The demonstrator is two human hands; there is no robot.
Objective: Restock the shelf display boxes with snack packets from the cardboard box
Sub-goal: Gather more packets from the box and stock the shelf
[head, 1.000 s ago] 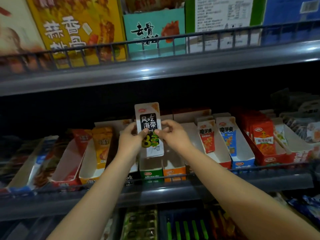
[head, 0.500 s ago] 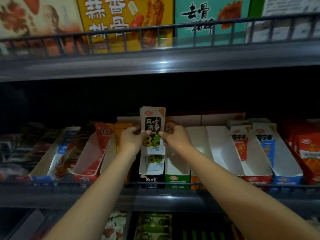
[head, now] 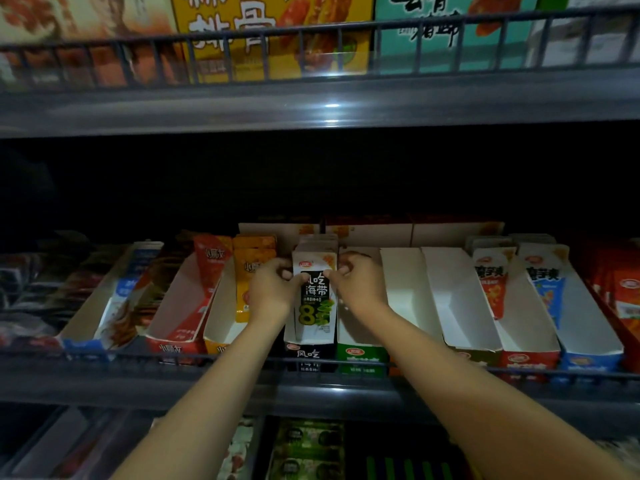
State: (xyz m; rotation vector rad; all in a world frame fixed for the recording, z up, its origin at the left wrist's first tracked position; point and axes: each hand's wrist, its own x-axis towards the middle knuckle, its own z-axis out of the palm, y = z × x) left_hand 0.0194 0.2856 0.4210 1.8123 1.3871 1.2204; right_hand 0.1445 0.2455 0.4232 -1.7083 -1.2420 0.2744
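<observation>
A stack of white-and-black seaweed snack packets (head: pixel 315 296) with a green "8" stands upright inside the black display box (head: pixel 309 356) on the middle shelf. My left hand (head: pixel 272 292) pinches the stack's left edge and my right hand (head: pixel 360 289) pinches its right edge. More packets of the same kind show behind the front one. The cardboard supply box is out of view.
Beside the black box stand a green display box (head: pixel 362 358), two white-lined boxes (head: pixel 460 306), red (head: pixel 530 358) and blue (head: pixel 588 362) boxes with packets, and orange packets (head: pixel 254 271) on the left. A wire rail (head: pixel 207 358) fronts the shelf; the upper shelf (head: pixel 329 105) overhangs.
Both hands have lowered the packets from above the shelf row down into the black display box. The view has shifted right and closer to the shelf.
</observation>
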